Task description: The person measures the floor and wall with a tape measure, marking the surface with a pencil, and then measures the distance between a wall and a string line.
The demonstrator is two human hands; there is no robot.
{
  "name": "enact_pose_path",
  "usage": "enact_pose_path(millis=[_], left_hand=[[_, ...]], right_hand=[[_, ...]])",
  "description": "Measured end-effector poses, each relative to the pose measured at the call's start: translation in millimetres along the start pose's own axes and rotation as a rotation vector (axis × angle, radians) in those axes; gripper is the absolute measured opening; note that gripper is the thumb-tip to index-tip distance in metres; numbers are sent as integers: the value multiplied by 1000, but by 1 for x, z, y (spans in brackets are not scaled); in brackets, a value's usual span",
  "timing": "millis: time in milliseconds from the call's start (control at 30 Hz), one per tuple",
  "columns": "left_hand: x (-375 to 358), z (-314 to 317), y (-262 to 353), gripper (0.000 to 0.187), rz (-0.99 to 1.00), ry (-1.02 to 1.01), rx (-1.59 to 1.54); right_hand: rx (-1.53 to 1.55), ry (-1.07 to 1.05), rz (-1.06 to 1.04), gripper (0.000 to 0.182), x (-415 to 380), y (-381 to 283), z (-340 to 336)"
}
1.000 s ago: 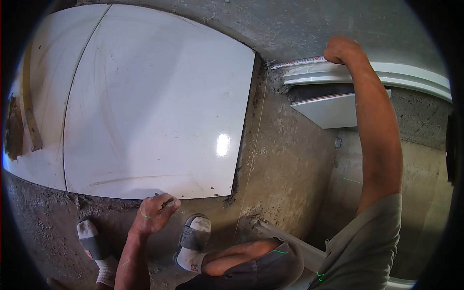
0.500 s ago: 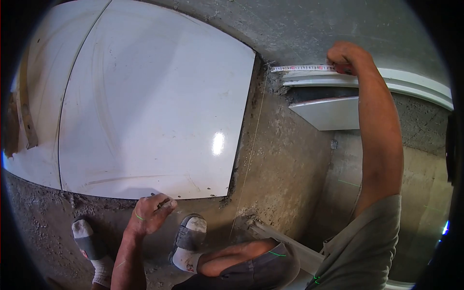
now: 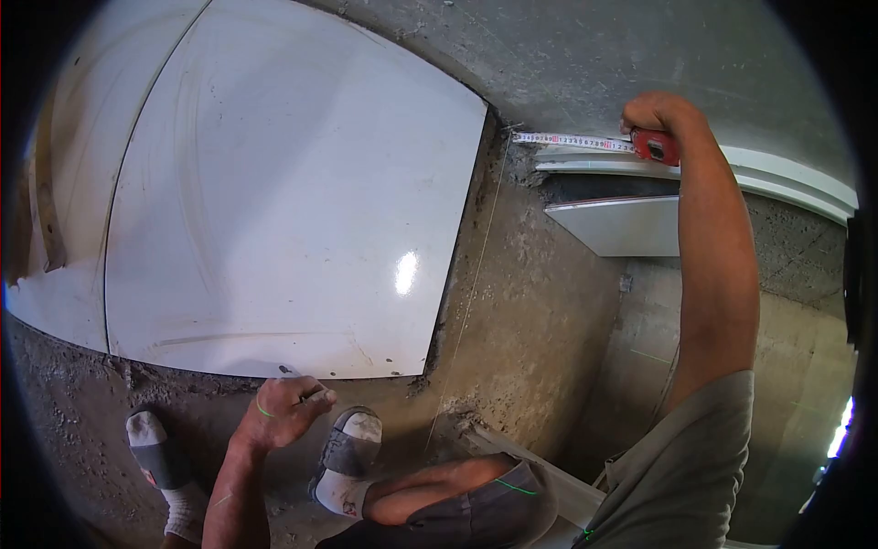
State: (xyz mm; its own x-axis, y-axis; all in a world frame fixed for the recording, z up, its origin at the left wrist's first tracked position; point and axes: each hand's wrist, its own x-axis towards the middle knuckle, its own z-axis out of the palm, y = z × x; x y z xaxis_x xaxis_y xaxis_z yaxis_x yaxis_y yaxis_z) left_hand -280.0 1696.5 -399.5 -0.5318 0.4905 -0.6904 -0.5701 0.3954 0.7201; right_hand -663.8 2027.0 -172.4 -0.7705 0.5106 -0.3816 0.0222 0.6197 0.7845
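My right hand is closed at a red tape measure by the grey wall. Its white blade stretches left along the top of a pale frame, and the blade's end lies near the far right corner of a large white tile. At that tile's near edge, my left hand is closed with the fingers curled. Something thin seems to stick out of it, too small to name.
A thin string line runs along the rough concrete floor beside the tile. A cut tile piece leans below the pale frame. A brownish strip rests on another white tile at left. My sandalled feet stand at the near edge.
More of the red tape case shows now below my right hand, and the blade sits slightly lower in view. My left hand has shifted slightly down. The whole view has moved a little.
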Motion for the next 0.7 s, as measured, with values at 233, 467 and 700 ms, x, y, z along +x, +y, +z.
enact_pose_path(millis=[233, 467, 700], left_hand=[[2, 3, -4, 36, -19, -104, -3], [8, 32, -31, 44, -35, -311, 149], [12, 53, -65, 50, -80, -472, 241]], right_hand=[[-19, -24, -30, 40, 2, -2, -5], [-1, -9, -24, 38, 9, 1, -6], [19, -15, 59, 41, 12, -3, -7]])
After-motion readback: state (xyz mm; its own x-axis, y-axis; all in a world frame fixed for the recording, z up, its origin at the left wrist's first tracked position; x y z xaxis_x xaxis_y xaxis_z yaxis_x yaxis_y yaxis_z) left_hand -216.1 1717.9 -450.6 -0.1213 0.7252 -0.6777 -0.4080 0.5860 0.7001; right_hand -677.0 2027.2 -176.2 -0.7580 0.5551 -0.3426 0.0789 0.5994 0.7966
